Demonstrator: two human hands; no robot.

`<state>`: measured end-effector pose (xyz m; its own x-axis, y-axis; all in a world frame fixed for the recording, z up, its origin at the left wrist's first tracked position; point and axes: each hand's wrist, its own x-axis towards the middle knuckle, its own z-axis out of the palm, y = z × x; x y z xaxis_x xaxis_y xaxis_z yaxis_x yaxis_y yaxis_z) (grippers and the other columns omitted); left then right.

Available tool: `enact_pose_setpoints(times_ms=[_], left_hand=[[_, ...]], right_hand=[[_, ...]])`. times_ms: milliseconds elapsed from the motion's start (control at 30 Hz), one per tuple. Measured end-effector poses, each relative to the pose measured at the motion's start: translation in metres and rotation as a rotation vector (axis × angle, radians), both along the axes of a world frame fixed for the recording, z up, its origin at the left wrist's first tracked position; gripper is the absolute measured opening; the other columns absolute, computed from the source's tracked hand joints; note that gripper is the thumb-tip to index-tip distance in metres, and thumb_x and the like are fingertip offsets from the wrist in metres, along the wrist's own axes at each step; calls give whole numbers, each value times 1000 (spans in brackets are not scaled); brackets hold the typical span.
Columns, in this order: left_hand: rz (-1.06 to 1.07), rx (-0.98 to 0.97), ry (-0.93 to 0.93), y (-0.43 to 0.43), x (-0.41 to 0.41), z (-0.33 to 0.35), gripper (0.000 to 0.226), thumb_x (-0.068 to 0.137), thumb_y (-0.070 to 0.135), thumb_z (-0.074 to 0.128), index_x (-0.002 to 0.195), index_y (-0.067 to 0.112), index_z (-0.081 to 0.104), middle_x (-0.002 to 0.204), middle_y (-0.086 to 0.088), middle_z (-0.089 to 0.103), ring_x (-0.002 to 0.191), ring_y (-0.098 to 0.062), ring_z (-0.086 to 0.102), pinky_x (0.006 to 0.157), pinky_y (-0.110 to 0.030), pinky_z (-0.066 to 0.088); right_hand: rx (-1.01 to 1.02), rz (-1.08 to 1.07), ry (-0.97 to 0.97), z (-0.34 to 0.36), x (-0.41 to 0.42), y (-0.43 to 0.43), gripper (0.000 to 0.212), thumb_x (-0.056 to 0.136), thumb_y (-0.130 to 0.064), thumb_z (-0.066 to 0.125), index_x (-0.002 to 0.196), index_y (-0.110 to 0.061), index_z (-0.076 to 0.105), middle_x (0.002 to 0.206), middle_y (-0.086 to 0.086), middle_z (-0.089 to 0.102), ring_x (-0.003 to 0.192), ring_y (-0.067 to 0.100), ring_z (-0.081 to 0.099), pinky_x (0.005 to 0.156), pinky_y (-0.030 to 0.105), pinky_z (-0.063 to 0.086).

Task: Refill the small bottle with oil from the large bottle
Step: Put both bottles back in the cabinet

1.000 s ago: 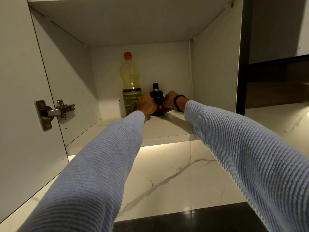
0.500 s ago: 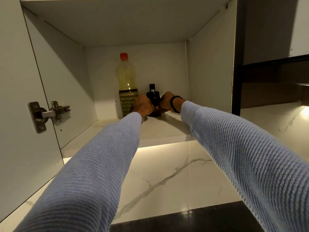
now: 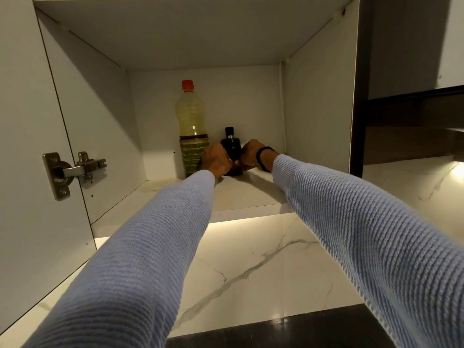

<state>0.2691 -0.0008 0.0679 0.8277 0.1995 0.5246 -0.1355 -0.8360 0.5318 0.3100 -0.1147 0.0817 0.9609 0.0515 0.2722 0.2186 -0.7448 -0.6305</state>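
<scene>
My left hand (image 3: 217, 160) and right hand (image 3: 249, 155) curl fingers round the small bottle (image 3: 231, 144); I'd lift it upright, clear of the large bottle (image 3: 192, 121)

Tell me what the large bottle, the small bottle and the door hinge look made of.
Large bottle: clear plastic, probably; yellowish oil shows through, orange cap. Small bottle: dark and glossy, glass or plastic, can't tell which. Hinge: bare silvery metal with a dull sheen.
</scene>
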Motion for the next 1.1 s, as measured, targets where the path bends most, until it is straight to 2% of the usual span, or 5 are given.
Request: enact_pose_setpoints(times_ms=[433, 633, 967, 1033, 1100], left_hand=[[-35, 12, 28, 1, -1, 0, 20, 90, 8, 67, 109, 3, 64, 102, -13, 66, 92, -27, 62, 74, -32, 47], [-62, 54, 55, 3, -5, 0, 21, 87, 6, 66, 108, 5, 63, 99, -13, 63, 93, -30, 62, 81, -37, 54], [-21, -6, 47, 3, -15, 4, 19, 87, 10, 68, 106, 7, 63, 101, -12, 64, 89, -28, 60, 72, -34, 50], [41, -26, -20, 7, -22, 12, 15, 88, 17, 68, 96, 10, 58, 97, -11, 61, 85, -27, 58, 67, -33, 46], [100, -65, -74, 19, -31, 22, 20, 88, 25, 68, 96, 10, 56, 95, -8, 58, 87, -27, 58, 68, -33, 47]], right_hand=[[-43, -19, -27, -1, 1, 1, 33, 86, -22, 73, 113, -5, 65, 110, 11, 69, 93, 24, 62, 84, 30, 52], [-21, -9, -20, -2, 0, 1, 37, 83, -22, 77, 114, -5, 66, 110, 12, 70, 102, 27, 67, 95, 38, 55], [-74, -49, -44, -1, -6, 1, 31, 83, -24, 77, 104, -5, 65, 106, 11, 68, 98, 26, 66, 87, 33, 55], [-130, -83, -144, 3, -13, 1, 21, 86, -21, 73, 85, -7, 58, 100, 13, 63, 97, 29, 63, 81, 30, 50], [-203, -92, -290, 6, -22, 6, 16, 91, -18, 67, 92, -3, 61, 104, 18, 65, 103, 34, 63, 75, 31, 45]])
